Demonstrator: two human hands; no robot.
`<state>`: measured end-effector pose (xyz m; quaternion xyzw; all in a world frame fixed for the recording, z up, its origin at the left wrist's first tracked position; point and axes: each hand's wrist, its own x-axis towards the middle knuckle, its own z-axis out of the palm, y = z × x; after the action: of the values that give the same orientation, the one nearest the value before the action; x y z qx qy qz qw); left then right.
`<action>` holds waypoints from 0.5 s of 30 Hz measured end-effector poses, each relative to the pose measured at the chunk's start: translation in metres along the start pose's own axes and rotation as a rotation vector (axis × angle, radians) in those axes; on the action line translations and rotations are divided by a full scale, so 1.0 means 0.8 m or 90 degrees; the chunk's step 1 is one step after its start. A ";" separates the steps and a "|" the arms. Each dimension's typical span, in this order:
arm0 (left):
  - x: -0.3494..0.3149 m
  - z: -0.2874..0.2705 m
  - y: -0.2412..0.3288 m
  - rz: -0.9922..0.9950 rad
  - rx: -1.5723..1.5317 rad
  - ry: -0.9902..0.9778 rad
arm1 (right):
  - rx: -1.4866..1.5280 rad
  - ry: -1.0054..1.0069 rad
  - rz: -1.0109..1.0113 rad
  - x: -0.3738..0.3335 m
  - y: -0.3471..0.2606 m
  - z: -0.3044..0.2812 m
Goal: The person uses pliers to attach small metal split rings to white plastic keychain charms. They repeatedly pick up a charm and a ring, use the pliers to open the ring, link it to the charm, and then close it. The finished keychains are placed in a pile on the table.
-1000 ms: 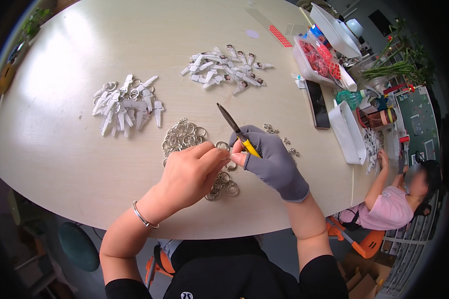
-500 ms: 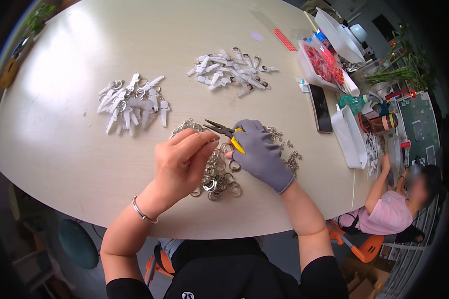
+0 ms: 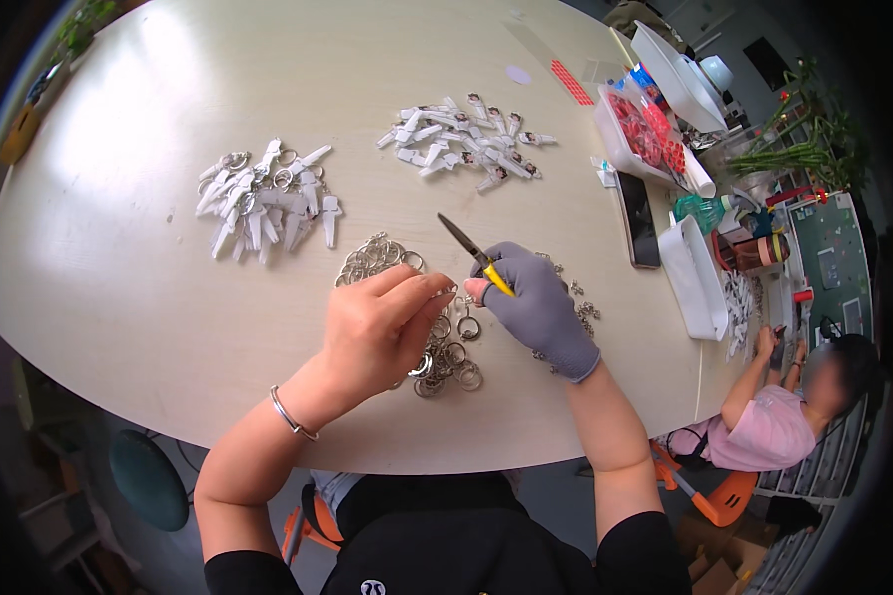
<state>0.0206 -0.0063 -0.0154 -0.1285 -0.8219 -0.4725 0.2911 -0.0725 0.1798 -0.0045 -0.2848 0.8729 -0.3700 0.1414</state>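
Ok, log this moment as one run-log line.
left hand: pinching a ring over key ring pile | right hand: gloved, holding pliers | table: two white tag piles

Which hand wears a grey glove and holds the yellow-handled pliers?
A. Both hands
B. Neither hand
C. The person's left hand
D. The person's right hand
D: the right hand wears the grey glove and grips the yellow-handled pliers, whose tip points up and away over the table, while the left hand is bare, with a bracelet at the wrist, and rests on the heap of metal key rings.
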 end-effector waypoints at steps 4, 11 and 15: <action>-0.004 0.004 -0.001 0.024 0.032 -0.010 | 0.216 -0.045 0.064 -0.002 -0.013 -0.014; -0.006 0.006 0.002 0.056 0.062 -0.023 | 0.358 -0.066 0.112 -0.014 -0.057 -0.034; -0.005 0.005 0.005 0.076 0.064 -0.026 | 0.388 -0.057 0.132 -0.020 -0.073 -0.041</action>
<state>0.0243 -0.0007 -0.0166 -0.1718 -0.8414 -0.4095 0.3081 -0.0515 0.1752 0.0608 -0.1548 0.7392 -0.5850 0.2956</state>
